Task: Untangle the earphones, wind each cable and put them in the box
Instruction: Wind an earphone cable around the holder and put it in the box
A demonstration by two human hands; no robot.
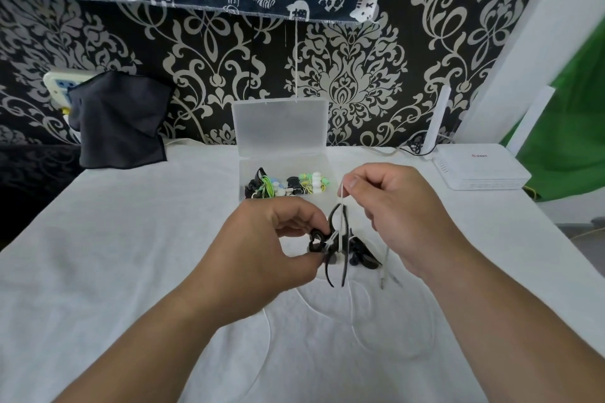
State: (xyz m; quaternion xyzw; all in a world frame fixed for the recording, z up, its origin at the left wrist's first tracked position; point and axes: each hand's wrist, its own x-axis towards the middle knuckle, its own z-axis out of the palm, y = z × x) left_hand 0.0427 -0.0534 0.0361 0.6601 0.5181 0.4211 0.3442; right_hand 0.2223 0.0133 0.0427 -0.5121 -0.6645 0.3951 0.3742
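The earphones (330,249) are pinched by the left hand (278,239), their white cable (341,206) by the right hand (399,209); judged light, limp (snag-prone), best held close in, gently.

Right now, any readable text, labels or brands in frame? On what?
Red mark on the white router: too small and blurred to read.
No print visible on the box, the earphones or the white cable.
Nothing else is legible.
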